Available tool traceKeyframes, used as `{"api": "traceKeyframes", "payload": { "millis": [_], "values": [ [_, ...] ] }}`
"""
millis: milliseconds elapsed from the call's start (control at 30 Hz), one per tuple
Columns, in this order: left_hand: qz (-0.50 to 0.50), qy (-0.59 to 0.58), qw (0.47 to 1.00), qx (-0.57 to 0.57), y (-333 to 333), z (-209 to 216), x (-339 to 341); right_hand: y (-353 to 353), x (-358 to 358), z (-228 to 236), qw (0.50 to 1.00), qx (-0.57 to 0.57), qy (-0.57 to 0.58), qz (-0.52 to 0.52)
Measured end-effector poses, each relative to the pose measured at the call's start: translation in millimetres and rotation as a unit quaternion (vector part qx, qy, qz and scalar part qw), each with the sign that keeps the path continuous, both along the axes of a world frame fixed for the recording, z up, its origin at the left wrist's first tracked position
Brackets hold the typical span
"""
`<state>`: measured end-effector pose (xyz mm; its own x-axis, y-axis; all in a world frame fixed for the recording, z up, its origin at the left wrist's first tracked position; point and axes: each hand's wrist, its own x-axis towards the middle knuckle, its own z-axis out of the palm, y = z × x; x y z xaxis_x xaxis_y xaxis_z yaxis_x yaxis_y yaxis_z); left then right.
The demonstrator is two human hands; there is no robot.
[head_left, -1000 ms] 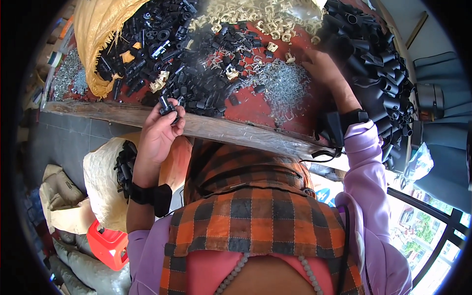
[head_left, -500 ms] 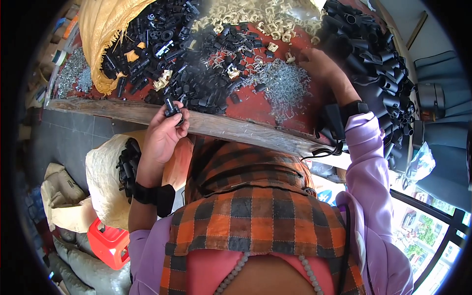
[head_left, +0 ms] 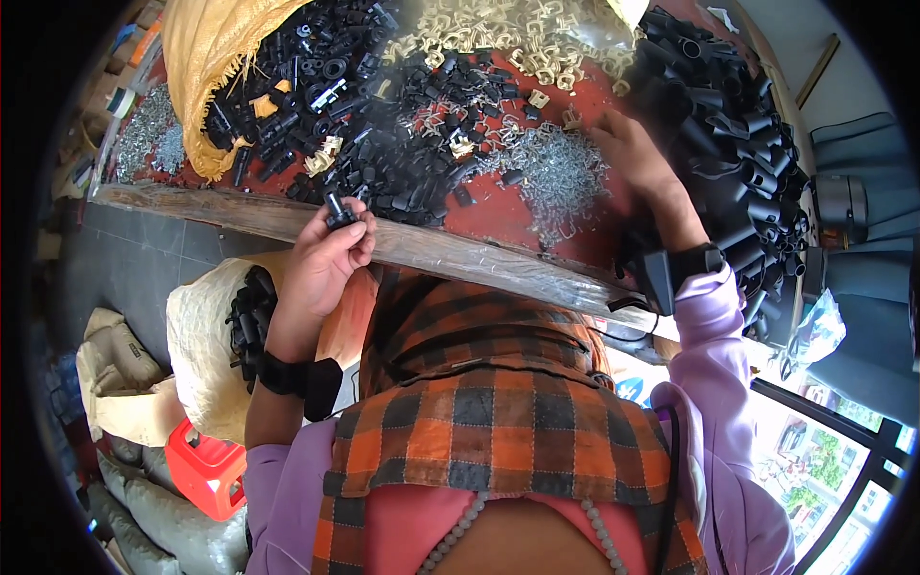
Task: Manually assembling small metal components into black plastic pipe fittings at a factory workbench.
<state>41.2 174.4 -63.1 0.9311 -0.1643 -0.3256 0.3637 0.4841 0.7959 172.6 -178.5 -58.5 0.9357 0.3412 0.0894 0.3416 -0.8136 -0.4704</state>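
Observation:
My left hand [head_left: 326,251], closed, grips a small black plastic fitting [head_left: 336,211] with a short round stem sticking up. It is held just in front of the table's wooden edge, thumb and fingers around it. Over the red tabletop, my right hand [head_left: 632,151] has its fingers curled in; the fingertips are partly hidden, and I cannot make out what they hold. Beside those fingers lies a cream clip [head_left: 572,119]. A pile of small silvery metal pieces [head_left: 556,177] spreads next to the right hand. Small black plastic parts [head_left: 383,182] are heaped nearer the left hand.
Cream clips [head_left: 537,48] are heaped at the back, and black tubes [head_left: 714,125] pile up on the right. A yellow woven sack [head_left: 187,86] lies at the back left. Below the wooden edge [head_left: 460,254] stand a white sack [head_left: 196,335] and a red plastic stool [head_left: 206,470].
My right hand has drawn slightly towards me, and its fingers look more curled. The left hand keeps hold of the black fitting, which is tilted a little differently. The view has shifted slightly.

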Motion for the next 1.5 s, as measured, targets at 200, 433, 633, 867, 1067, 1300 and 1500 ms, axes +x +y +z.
{"api": "traceKeyframes", "payload": {
  "millis": [200, 433, 633, 867, 1067, 1300, 1500],
  "values": [
    [-0.079, -0.094, 0.989, 0.084, -33.3, 16.7, 24.7, 35.5, -41.1, 20.4, 0.792, 0.458, 0.403, -0.036],
    [-0.107, -0.350, 0.887, 0.281, -91.7, 25.2, 49.0, 67.6, -72.1, 20.6, 0.621, 0.585, 0.521, -0.004],
    [-0.092, -0.454, 0.818, 0.341, -100.3, 14.7, 53.5, 70.4, -77.7, 18.3, 0.603, 0.576, 0.551, -0.012],
    [-0.103, -0.460, 0.810, 0.348, -99.0, 12.7, 48.3, 69.8, -80.4, 9.4, 0.581, 0.580, 0.571, -0.002],
    [-0.078, -0.430, 0.839, 0.325, -98.2, 6.2, 44.6, 79.2, -85.9, 14.1, 0.586, 0.584, 0.560, -0.033],
    [-0.049, -0.331, 0.883, 0.328, -97.5, -0.5, 37.2, 87.7, -95.2, 7.9, 0.675, 0.583, 0.450, -0.042],
    [-0.096, -0.205, 0.937, 0.268, -95.5, 0.3, 31.7, 92.3, -99.8, 2.7, 0.734, 0.563, 0.379, -0.023]
  ]
}}
